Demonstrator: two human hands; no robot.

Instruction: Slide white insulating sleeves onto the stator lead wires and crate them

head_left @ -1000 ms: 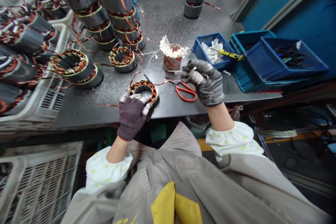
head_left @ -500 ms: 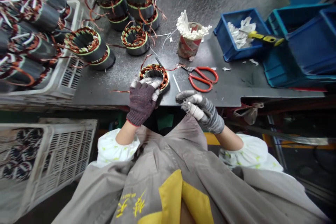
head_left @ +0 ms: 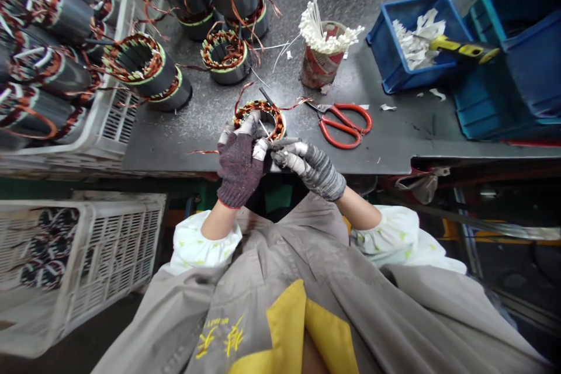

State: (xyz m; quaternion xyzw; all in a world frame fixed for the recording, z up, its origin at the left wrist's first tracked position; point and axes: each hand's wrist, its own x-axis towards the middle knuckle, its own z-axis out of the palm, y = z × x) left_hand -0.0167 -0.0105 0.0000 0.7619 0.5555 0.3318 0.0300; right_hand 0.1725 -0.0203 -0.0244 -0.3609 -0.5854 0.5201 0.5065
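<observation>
A small motor stator [head_left: 263,114] with copper windings lies flat near the front edge of the dark worktable [head_left: 175,140]. My left hand [head_left: 239,158], in a dark purple glove with taped fingertips, grips its near rim. My right hand [head_left: 309,163], in a grey glove, is pinched on a thin white cable tie [head_left: 264,128] that points into the stator's bore. Loose copper leads stick out of the stator to the left and the back.
Red-handled scissors [head_left: 344,124] lie right of the stator. A cup of white cable ties [head_left: 322,52] stands behind. Blue bins [head_left: 416,41] with paper slips and a yellow tool [head_left: 462,49] sit at the right. Several stators [head_left: 144,67] and white crates [head_left: 83,251] fill the left.
My right hand took a white tie from the cup, swung down near the table edge, then moved left to the stator. My left hand stayed on the stator. The camera tilted downward.
</observation>
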